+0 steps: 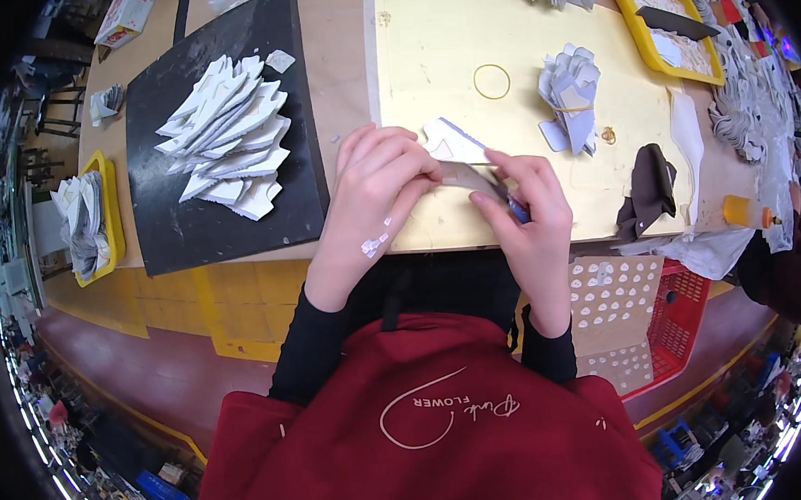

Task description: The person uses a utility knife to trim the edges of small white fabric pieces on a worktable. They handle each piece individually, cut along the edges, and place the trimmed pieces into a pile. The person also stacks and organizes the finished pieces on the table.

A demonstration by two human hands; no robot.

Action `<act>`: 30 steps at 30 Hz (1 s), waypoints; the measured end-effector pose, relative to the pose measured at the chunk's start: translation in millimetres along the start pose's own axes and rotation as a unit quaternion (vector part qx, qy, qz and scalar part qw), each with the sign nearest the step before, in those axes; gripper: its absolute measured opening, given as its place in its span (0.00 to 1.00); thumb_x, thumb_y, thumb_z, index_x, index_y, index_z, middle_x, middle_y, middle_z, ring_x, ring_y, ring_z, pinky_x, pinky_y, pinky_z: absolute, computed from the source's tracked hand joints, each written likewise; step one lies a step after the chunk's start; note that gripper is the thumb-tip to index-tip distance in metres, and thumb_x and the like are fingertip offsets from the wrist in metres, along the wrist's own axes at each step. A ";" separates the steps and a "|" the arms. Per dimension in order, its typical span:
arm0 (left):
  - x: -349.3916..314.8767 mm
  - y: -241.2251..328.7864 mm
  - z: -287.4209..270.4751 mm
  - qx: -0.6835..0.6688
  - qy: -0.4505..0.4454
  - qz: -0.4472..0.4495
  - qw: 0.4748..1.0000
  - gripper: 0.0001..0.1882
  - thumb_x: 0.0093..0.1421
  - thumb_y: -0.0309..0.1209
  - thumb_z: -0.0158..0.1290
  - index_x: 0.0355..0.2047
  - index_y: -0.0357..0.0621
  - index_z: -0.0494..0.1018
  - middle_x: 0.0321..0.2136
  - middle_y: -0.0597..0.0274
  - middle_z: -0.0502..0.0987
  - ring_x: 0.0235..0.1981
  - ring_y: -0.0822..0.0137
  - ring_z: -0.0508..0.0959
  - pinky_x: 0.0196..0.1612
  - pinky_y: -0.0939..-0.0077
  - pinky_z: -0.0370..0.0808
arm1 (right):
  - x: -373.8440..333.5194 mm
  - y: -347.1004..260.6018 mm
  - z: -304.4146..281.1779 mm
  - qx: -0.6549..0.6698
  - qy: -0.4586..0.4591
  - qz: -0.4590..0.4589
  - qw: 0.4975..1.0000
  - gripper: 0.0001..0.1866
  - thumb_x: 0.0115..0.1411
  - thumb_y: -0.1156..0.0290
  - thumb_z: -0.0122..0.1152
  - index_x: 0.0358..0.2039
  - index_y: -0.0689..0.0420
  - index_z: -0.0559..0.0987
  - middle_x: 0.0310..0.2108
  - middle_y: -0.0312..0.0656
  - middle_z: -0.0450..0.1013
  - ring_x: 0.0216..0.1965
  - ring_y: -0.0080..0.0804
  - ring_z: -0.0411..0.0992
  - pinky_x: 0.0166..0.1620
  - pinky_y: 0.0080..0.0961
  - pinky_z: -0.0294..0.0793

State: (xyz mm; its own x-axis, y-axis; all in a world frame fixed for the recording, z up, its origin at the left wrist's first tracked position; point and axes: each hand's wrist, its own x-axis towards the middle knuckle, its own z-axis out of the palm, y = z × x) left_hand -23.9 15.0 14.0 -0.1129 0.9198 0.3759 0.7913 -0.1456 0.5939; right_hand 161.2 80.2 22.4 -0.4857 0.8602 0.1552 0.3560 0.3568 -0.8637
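Note:
Above the front of the cream board (442, 43), my left hand (377, 182) is closed, its fingertips pinching the near end of a thin grey piece (470, 178). My right hand (527, 204) pinches the other end of that piece between thumb and fingers. Something small and blue (518, 209) shows under the right fingers; its kind is not clear. Just beyond the fingertips is a white cut piece (451, 142) with a jagged edge; whether a hand grips it is hidden. Several small white stickers (374, 244) are on my left wrist.
A fanned stack of white cut pieces (230, 136) lies on a black board (160, 192) at left. Tied grey pieces (574, 98), a rubber band (492, 82) and a dark cloth (653, 184) lie to the right. Yellow trays (631, 25) and a red basket (692, 299) stand around.

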 end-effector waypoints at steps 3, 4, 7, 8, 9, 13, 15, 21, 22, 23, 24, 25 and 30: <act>-2.3 6.1 -10.1 -0.072 -0.043 -0.023 0.996 0.07 0.53 0.21 0.60 0.32 0.40 0.76 0.33 0.60 0.76 0.40 0.60 0.77 0.46 0.69 0.73 | 0.4 2.4 3.8 0.010 -0.024 -0.003 1.000 0.12 0.53 0.78 0.70 0.40 0.60 0.82 0.28 0.39 0.73 0.28 0.28 0.72 0.31 0.20 0.71; -3.2 12.5 -9.3 -0.152 0.008 -0.080 0.985 0.07 0.54 0.22 0.61 0.33 0.40 0.76 0.34 0.60 0.76 0.41 0.62 0.77 0.46 0.70 0.73 | -0.9 0.2 3.2 0.021 -0.023 0.013 0.999 0.10 0.54 0.78 0.70 0.38 0.61 0.81 0.27 0.38 0.73 0.26 0.26 0.71 0.31 0.19 0.70; -3.4 30.4 -4.9 -0.304 0.065 -0.186 0.932 0.08 0.55 0.24 0.62 0.35 0.38 0.76 0.36 0.59 0.77 0.42 0.64 0.78 0.46 0.72 0.73 | -5.9 -11.2 2.0 0.244 0.031 0.138 0.959 0.06 0.57 0.78 0.69 0.35 0.64 0.80 0.24 0.33 0.73 0.24 0.19 0.68 0.29 0.13 0.65; -3.3 32.2 -6.9 -0.296 0.023 -0.185 0.937 0.09 0.56 0.24 0.63 0.35 0.38 0.76 0.36 0.59 0.77 0.42 0.65 0.78 0.46 0.72 0.73 | -6.5 -15.7 2.6 0.346 0.059 0.189 0.917 0.06 0.58 0.78 0.69 0.33 0.65 0.80 0.23 0.32 0.72 0.24 0.17 0.67 0.28 0.11 0.63; -4.5 33.5 -7.2 -0.288 -0.018 -0.183 0.940 0.09 0.56 0.25 0.63 0.36 0.37 0.76 0.37 0.59 0.77 0.42 0.66 0.77 0.46 0.73 0.73 | -6.0 -19.3 3.9 0.361 0.079 0.196 0.908 0.06 0.59 0.77 0.68 0.32 0.65 0.79 0.23 0.31 0.72 0.24 0.15 0.66 0.27 0.11 0.61; -15.1 39.3 12.7 -0.355 0.002 -0.176 0.918 0.09 0.55 0.23 0.63 0.35 0.36 0.76 0.41 0.59 0.76 0.44 0.64 0.77 0.50 0.73 0.72 | -12.4 -17.9 3.3 0.396 0.085 0.185 0.895 0.06 0.61 0.76 0.66 0.30 0.64 0.78 0.22 0.29 0.69 0.21 0.10 0.60 0.23 0.11 0.54; -14.8 36.5 11.5 -0.340 0.017 -0.171 0.924 0.07 0.55 0.22 0.63 0.33 0.36 0.76 0.44 0.60 0.75 0.48 0.64 0.76 0.52 0.72 0.71 | -16.9 -11.8 5.5 0.415 0.072 0.170 0.891 0.06 0.62 0.75 0.64 0.29 0.63 0.78 0.21 0.28 0.68 0.19 0.09 0.57 0.22 0.12 0.52; -13.4 37.9 1.4 -0.332 -0.002 -0.169 0.928 0.05 0.55 0.22 0.62 0.31 0.38 0.76 0.48 0.57 0.73 0.50 0.60 0.74 0.54 0.68 0.70 | -13.4 -18.6 9.8 0.455 0.037 0.238 0.857 0.08 0.64 0.73 0.60 0.28 0.61 0.75 0.19 0.27 0.65 0.17 0.10 0.54 0.21 0.14 0.50; -14.8 37.6 1.0 -0.339 0.005 -0.161 0.927 0.05 0.55 0.23 0.63 0.30 0.38 0.76 0.51 0.56 0.73 0.51 0.58 0.74 0.55 0.67 0.70 | -12.6 -20.0 10.3 0.482 0.028 0.266 0.834 0.08 0.64 0.72 0.60 0.28 0.60 0.75 0.19 0.27 0.65 0.17 0.11 0.54 0.21 0.14 0.50; -16.0 36.7 0.7 -0.346 0.011 -0.154 0.925 0.05 0.55 0.23 0.63 0.29 0.39 0.76 0.53 0.54 0.72 0.52 0.56 0.74 0.55 0.67 0.70 | -11.7 -20.6 10.9 0.508 0.018 0.293 0.810 0.08 0.64 0.72 0.60 0.28 0.60 0.75 0.18 0.27 0.64 0.17 0.11 0.55 0.21 0.14 0.51; -18.0 34.5 1.5 -0.359 0.017 -0.138 0.923 0.05 0.56 0.23 0.62 0.29 0.39 0.75 0.55 0.53 0.71 0.53 0.56 0.73 0.56 0.66 0.70 | -10.2 -19.3 10.5 0.565 -0.036 0.316 0.761 0.07 0.64 0.72 0.60 0.29 0.59 0.74 0.18 0.27 0.64 0.16 0.12 0.55 0.21 0.14 0.51; -20.3 30.9 2.9 -0.372 0.023 -0.121 0.920 0.05 0.57 0.23 0.61 0.30 0.39 0.75 0.57 0.52 0.70 0.54 0.56 0.73 0.57 0.66 0.70 | -7.8 -16.9 10.0 0.616 -0.089 0.336 0.706 0.07 0.64 0.72 0.59 0.30 0.58 0.74 0.18 0.28 0.64 0.16 0.12 0.55 0.21 0.14 0.51; -31.3 23.2 4.1 -0.706 -0.030 -0.215 0.674 0.04 0.64 0.20 0.53 0.36 0.39 0.68 0.60 0.50 0.68 0.57 0.64 0.71 0.58 0.67 0.69 | -9.8 -9.6 14.5 0.611 -0.167 0.359 0.686 0.06 0.65 0.70 0.58 0.32 0.57 0.74 0.18 0.27 0.63 0.17 0.14 0.57 0.23 0.14 0.54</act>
State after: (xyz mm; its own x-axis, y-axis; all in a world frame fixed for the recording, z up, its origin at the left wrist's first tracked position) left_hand 0.5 -15.6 13.1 -0.0913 0.9945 -0.0509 -0.6734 -0.0240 0.7389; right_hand 151.0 63.0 22.2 -0.7637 0.4510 -0.4619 -0.2367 -0.8613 -0.4496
